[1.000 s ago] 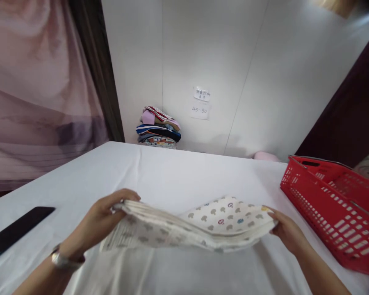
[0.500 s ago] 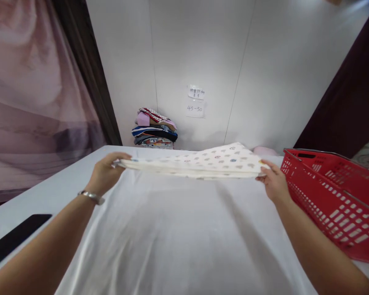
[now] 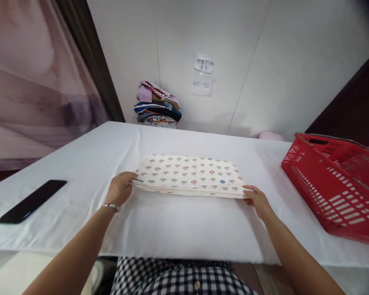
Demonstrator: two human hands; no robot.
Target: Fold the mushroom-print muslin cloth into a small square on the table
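Note:
A folded white cloth point(image 3: 190, 174) with small grey, red and blue mushroom prints lies on the white-covered table, its layered edge facing me. My left hand point(image 3: 120, 189) pinches its near left corner, thumb and fingers closed on the layers. At the near right corner, my right hand point(image 3: 258, 200) grips the cloth between thumb and fingers. The near edge runs nearly straight between both hands, and the far part rests flat. A silver bracelet point(image 3: 112, 207) circles my left wrist.
A black phone-like slab point(image 3: 30, 201) lies on the table point(image 3: 184, 233) at left. A red perforated basket point(image 3: 332, 192) stands at right. Behind the far edge rises a stack of folded fabrics point(image 3: 158, 104). Paper signs point(image 3: 202, 85) hang on the wall; a pink curtain point(image 3: 33, 90) borders the left.
The cloth, held raised and slanted before, now lies flat on the table, both hands still on its near corners. My view has tilted down, showing the table's front edge.

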